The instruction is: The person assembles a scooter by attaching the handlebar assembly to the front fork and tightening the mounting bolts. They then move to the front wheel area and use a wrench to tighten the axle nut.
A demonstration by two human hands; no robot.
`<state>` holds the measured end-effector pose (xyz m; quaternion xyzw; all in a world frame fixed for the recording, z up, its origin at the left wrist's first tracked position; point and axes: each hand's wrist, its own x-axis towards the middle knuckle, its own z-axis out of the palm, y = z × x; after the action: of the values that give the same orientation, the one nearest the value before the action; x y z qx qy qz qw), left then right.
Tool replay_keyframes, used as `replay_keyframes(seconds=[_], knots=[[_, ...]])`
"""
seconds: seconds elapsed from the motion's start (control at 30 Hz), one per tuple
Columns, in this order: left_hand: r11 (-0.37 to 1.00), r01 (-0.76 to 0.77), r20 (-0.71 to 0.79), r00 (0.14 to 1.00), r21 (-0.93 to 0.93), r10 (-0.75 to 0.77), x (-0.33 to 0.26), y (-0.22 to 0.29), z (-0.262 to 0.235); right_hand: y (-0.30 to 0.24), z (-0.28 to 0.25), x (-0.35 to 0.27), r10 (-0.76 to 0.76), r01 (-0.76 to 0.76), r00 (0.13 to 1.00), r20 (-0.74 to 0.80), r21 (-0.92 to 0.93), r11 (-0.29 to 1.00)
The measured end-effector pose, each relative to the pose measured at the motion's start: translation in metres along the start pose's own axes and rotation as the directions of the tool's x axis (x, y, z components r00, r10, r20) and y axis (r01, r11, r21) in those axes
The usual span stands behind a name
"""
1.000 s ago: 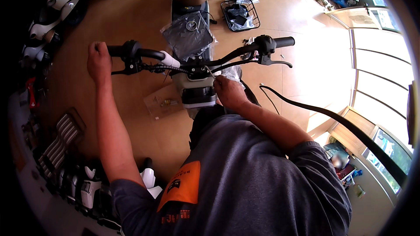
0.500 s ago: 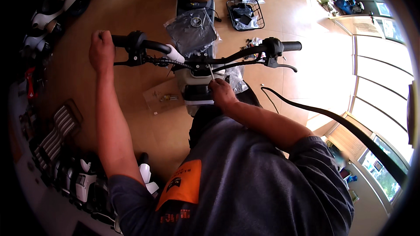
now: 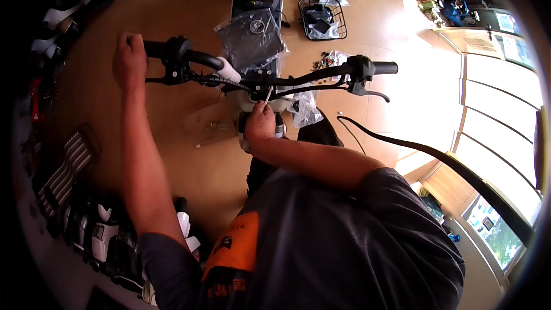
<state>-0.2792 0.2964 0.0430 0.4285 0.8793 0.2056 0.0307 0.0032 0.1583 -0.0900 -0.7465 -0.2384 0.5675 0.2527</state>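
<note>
A black handlebar [image 3: 310, 76] of a scooter runs across the upper middle, with brake levers at both ends. My left hand [image 3: 130, 57] is closed around the left grip. My right hand [image 3: 261, 125] sits just below the bar's centre and holds a thin silver tool [image 3: 267, 95] that points up at the stem clamp [image 3: 261, 74]. A plastic-wrapped black part [image 3: 251, 35] lies just beyond the bar. The right grip [image 3: 383, 68] is free.
A wire basket [image 3: 322, 18] and small loose parts [image 3: 333, 58] lie on the wooden floor beyond the bar. A row of scooters [image 3: 86, 224] stands at the lower left. A black cable [image 3: 425, 149] curves at the right, by bright windows [image 3: 499, 109].
The view has shifted so the handlebar sits slightly lower and nearer. My right hand has moved in under the stem with the tool raised. My left hand stays on the grip.
</note>
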Motion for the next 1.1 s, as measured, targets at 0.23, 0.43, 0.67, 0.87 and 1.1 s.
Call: replay_keyframes(seconds=[0.23, 0.43, 0.67, 0.87, 1.1], knots=[[0.999, -0.049, -0.042, 0.998, -0.018, 0.048, -0.004, 0.009, 0.002, -0.021, -0.059, 0.004, 0.138, -0.470, 0.753, 0.643, 0.379, 0.797], [0.994, -0.099, -0.089, 0.991, 0.044, 0.102, -0.006, 0.009, 0.000, -0.051, -0.088, -0.001, -0.098, -0.162, 0.633, 0.768, 0.255, 0.953], [0.968, -0.228, -0.208, 0.947, 0.108, 0.246, -0.017, 0.012, -0.010, -0.126, -0.180, 0.000, -0.711, 0.824, 0.566, 0.417, -0.298, 0.482], [0.957, -0.247, -0.258, 0.925, 0.155, 0.280, -0.041, 0.019, -0.020, -0.132, -0.236, 0.023, -0.727, 0.730, 0.652, 0.215, -0.440, 0.524], [0.902, -0.346, -0.327, 0.847, 0.259, 0.419, -0.018, 0.004, 0.004, -0.126, -0.248, 0.040, -0.786, 0.765, 0.564, 0.252, -0.518, 0.383]])
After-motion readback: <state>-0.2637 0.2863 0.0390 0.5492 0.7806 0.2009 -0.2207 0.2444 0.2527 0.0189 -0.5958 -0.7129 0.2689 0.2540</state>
